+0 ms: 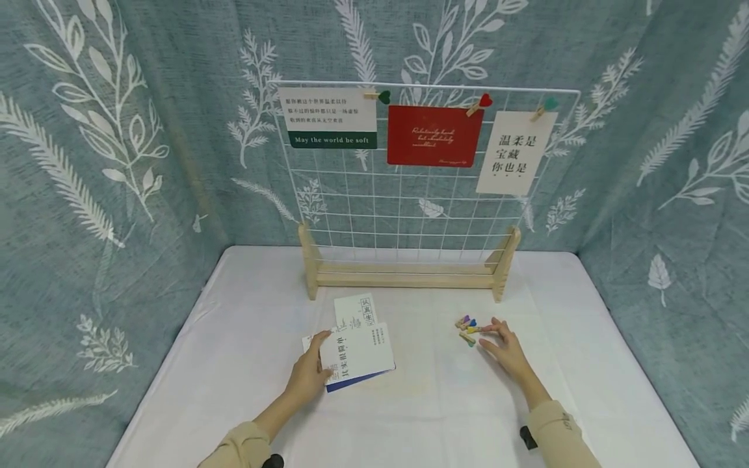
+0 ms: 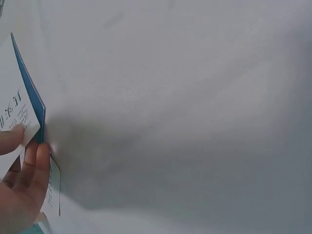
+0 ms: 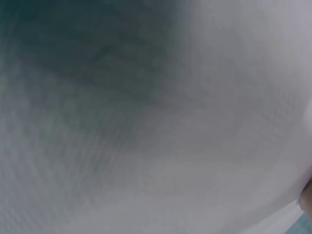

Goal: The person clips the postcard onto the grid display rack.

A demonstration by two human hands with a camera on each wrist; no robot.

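My left hand [image 1: 308, 369] grips a white card [image 1: 365, 351] with black characters and a blue card [image 1: 363, 378] beneath it. In the left wrist view the thumb lies on the white face and the fingers [image 2: 43, 161] are behind. Another white card [image 1: 353, 307] lies on the table just beyond. My right hand [image 1: 508, 351] is at a small pile of wooden clothespins with coloured hearts. Its fingertips touch the yellow-heart clothespin [image 1: 473, 330], with the thumb apart from them. A green-heart clothespin [image 1: 467, 338] lies nearer me. The right wrist view shows mostly blurred cloth.
A white wire grid [image 1: 374, 214] on a wooden stand [image 1: 404, 279] stands at the back. Clothespins hold a white-and-green card [image 1: 330, 117], a red card [image 1: 433, 153] and a white card [image 1: 512, 153] on it. Patterned curtains [image 1: 117, 260] surround the white table [image 1: 439, 416].
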